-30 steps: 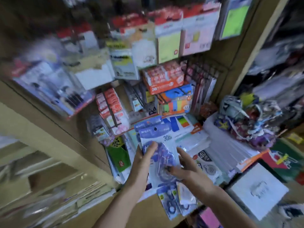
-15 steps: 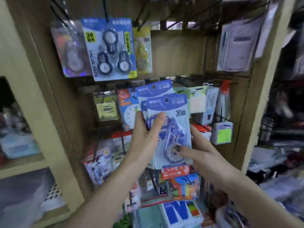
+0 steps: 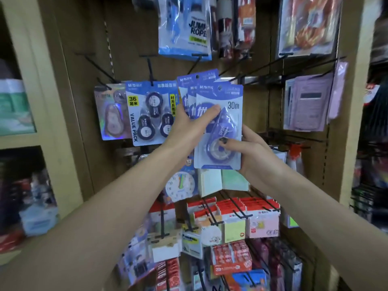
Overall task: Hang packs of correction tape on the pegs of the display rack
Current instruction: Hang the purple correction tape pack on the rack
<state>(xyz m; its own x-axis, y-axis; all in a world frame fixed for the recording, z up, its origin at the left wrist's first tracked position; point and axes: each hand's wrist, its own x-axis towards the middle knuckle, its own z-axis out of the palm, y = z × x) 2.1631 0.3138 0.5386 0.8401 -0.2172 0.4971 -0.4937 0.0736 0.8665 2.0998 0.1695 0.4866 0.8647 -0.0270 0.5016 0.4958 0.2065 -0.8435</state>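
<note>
We've got a fanned stack of blue correction tape packs (image 3: pixel 218 122) up in front of us, held between both hands at the middle tier of the rack — long axis upright, hang holes at the top edge, printed faces toward us. Left hand (image 3: pixel 189 127) grips the stack from its left side, thumb curled over the front pack's face, fingers behind. Right hand (image 3: pixel 249 152) pinches the front pack's lower right corner, thumb pressed on the clear blister over the tape wheel, fingers wrapped behind. Count: three packs show by their staggered tops, poss. more hidden behind, can't tell. The relation that matters: the bare black pegs (image 3: pixel 237 75) stick out just above and right of the stack's top edge, pointing toward us, so the holes sit a little below and left of the nearest tip. We judge the next move needs a small lift and shift right, then a push away from us; right hand is nearer that peg. To the left of our left hand hang two other items — one value pack (image 3: pixel 150 112) w/ three dispensers, one holographic pack (image 3: pixel 111 112) beside it. We count approx. four or five bare pegs in this row; blur stops a firm tally.
</note>
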